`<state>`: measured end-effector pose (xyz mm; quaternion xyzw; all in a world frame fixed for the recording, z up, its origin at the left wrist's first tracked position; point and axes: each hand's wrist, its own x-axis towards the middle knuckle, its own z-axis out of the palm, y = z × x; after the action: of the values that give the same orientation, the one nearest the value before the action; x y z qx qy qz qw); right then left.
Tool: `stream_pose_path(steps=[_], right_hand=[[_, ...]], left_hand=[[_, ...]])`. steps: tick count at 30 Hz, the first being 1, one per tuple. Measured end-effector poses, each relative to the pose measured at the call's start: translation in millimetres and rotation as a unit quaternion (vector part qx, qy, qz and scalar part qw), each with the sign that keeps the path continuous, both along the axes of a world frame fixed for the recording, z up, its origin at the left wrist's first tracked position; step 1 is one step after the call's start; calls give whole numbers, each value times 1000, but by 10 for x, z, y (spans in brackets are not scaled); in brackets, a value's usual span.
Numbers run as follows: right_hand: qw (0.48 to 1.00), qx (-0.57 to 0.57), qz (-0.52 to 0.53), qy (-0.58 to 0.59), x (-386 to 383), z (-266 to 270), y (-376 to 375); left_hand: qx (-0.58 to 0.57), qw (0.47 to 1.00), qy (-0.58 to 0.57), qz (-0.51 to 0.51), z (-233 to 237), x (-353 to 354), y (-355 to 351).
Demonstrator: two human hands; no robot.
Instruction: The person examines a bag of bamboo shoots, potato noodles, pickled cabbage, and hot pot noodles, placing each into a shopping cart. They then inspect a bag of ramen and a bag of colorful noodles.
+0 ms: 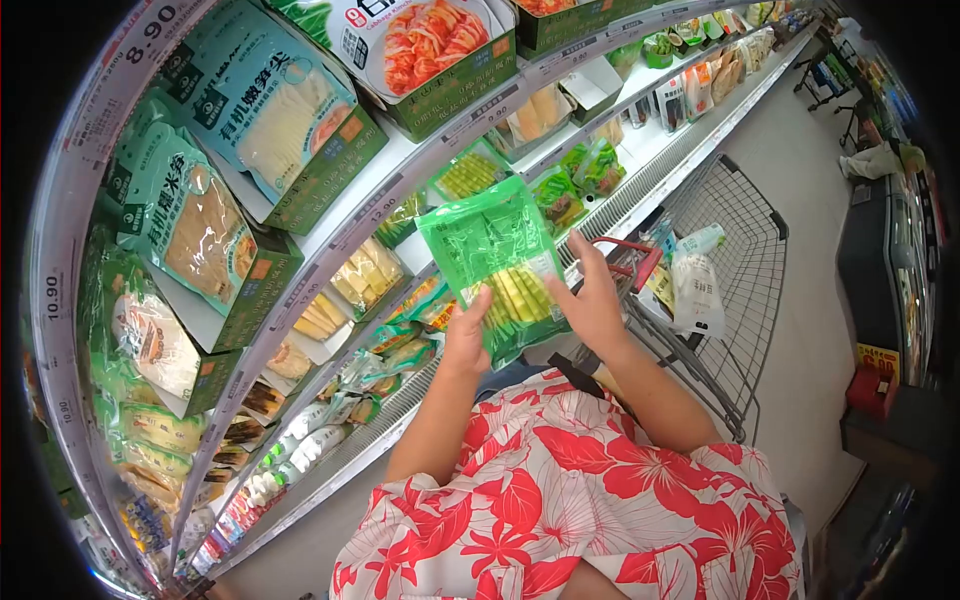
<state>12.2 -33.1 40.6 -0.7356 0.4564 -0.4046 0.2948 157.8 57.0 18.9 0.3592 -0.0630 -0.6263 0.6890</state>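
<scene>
A green plastic pouch [495,265] with a window showing pale green stalks is held up in front of the shelves. My left hand [467,335] grips its lower left side, thumb on the front and the other fingers hidden behind. My right hand [593,300] is at the right edge, its thumb against the front and its index finger stretched upward beside the pouch. Just behind, on the shelf, lies a similar pack of green stalks [468,175].
Chilled shelves [365,190] curve along the left, filled with boxed pouches [265,110] and a kimchi pack [425,50]. A shopping cart [745,240] stands at my right, holding a white bag [698,290]. Beyond it runs the aisle floor [800,300], with dark display units [870,240].
</scene>
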Motion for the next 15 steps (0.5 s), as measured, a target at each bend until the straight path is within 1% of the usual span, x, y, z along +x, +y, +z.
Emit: stream_pose_path(steps=[1, 2, 3, 4, 6, 7, 8, 10, 12, 14, 15], right_hand=[[949, 270, 114, -117, 36, -60, -94], [800, 518, 204, -224, 103, -56, -142], [741, 581, 250, -224, 167, -154, -180], [737, 586, 244, -230, 248, -309, -207], [767, 558, 268, -172, 423, -644, -271], [791, 530, 273, -141, 529, -676, -342], [812, 503, 275, -111, 631, -711, -415], [874, 407, 265, 7, 833, -525, -603], [918, 303, 254, -33, 1053, -677, -863], [970, 164, 172, -49, 1254, -774, -1152], [973, 149, 165, -60, 1305, -762, -1324]], left_hand=[[6, 1000, 4, 7, -48, 97, 31], [20, 1000, 17, 10, -45, 215, 71], [54, 998, -3, 35, -6, 255, 58], [63, 998, -4, 29, -69, 318, 63], [84, 985, -140, 57, -251, 442, 76], [66, 979, -176, 81, -273, 479, 53], [79, 977, -183, 70, -271, 535, 29], [156, 955, -241, 71, -150, 685, -97], [116, 938, -310, 99, -244, 859, -364], [144, 923, -322, 156, -280, 935, -754], [147, 922, -326, 147, -368, 1010, -927]])
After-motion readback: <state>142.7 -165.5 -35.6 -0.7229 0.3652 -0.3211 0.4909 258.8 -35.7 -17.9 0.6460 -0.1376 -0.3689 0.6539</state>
